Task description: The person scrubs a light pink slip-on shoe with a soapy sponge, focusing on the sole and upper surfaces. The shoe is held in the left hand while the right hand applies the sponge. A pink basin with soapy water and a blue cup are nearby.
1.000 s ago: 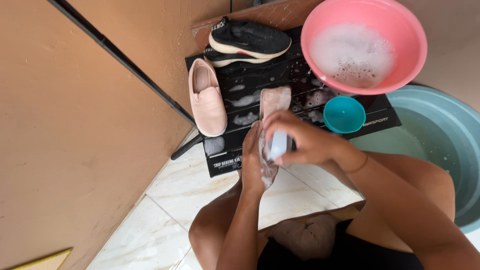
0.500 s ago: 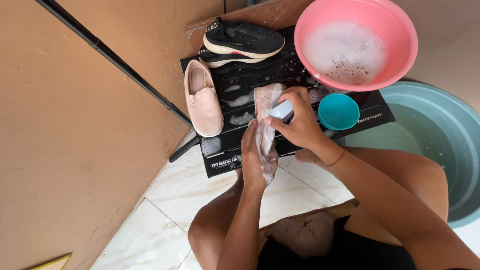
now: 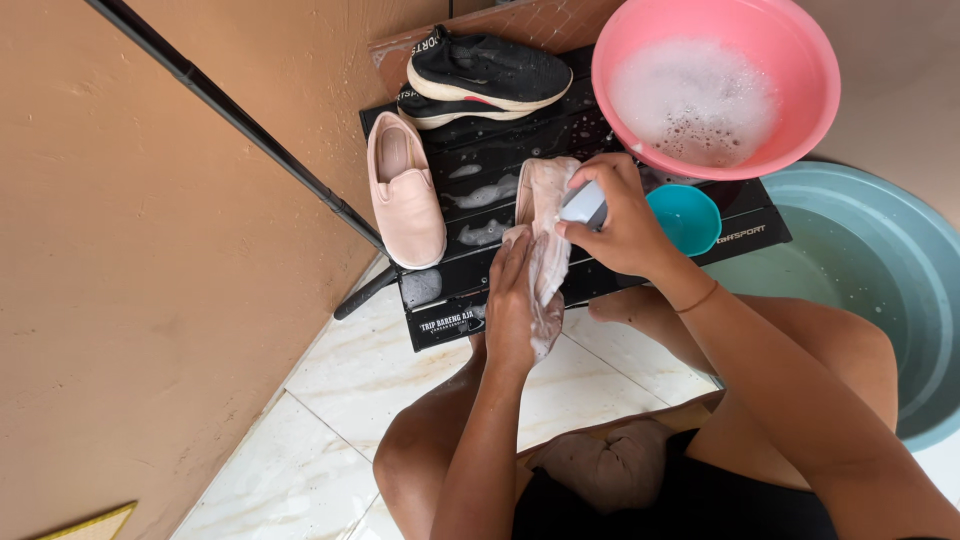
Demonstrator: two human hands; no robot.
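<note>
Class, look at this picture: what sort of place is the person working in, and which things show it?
Probably a home washing spot, such as a porch or yard corner. A pink basin holds soapy water, a large grey-green tub sits beside it, and shoes rest on a low black rack over a tiled floor.

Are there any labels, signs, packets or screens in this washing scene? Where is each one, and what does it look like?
No packets, signs or screens, only printed marks.
White lettering strip: front left edge of the black slatted table, near the left hand.
White and orange lettering mark: table's right front edge, beside the small teal bowl.
White lettering on the heel tab: black sneaker at the table's far side.
</note>
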